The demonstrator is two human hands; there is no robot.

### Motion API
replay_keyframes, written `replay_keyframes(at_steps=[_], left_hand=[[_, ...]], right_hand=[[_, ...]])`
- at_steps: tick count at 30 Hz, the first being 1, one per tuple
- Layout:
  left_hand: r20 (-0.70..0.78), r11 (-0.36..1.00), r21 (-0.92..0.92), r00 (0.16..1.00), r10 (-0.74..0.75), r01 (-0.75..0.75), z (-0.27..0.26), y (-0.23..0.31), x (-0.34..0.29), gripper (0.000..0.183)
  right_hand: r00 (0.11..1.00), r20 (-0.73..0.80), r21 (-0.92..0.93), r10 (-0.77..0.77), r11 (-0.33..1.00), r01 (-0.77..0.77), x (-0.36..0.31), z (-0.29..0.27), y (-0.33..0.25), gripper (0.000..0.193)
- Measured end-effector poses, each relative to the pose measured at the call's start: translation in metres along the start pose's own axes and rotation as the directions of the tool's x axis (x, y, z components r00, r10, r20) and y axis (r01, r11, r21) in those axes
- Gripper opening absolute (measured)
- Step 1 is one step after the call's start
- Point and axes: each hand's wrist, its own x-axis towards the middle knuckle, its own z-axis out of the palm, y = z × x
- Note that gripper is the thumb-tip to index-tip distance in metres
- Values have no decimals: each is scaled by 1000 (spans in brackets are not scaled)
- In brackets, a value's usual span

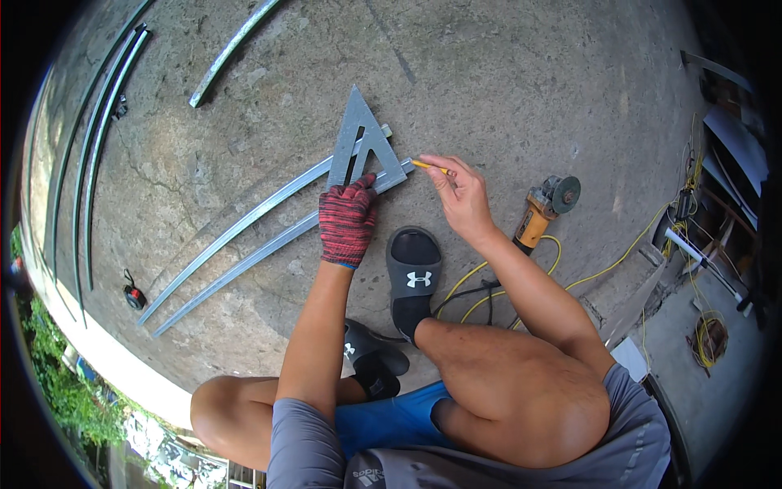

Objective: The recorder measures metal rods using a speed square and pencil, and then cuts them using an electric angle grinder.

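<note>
Concrete floor (497,90) bears two metal bars (259,208), partly hidden beneath a triangle (342,155); gloved left hand (349,218) covers its edge, grip unclear; right hand (467,200) pinches a pencil (436,168), tip indistinct.

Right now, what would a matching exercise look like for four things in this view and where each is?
1. Triangular square
2. Yellow pencil
3. Angle grinder
4. Tape measure

A. On the floor, toward picture left
B. In the bare right hand
C. Touched by the gloved left hand
D. On the floor, toward picture right

Pairs: 1-C; 2-B; 3-D; 4-A
</note>
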Motion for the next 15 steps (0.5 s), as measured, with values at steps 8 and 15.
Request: replay_keyframes(at_steps=[8, 15], left_hand=[[-27, 999, -50, 999, 17, -18, 0, 0, 1, 26], [1, 999, 25, 1000, 27, -27, -3, 1, 3, 24]], right_hand=[[1000, 11, -61, -22, 998, 23, -6, -2, 5, 22], [998, 36, -90, -54, 994, 57, -6, 4, 1, 22]])
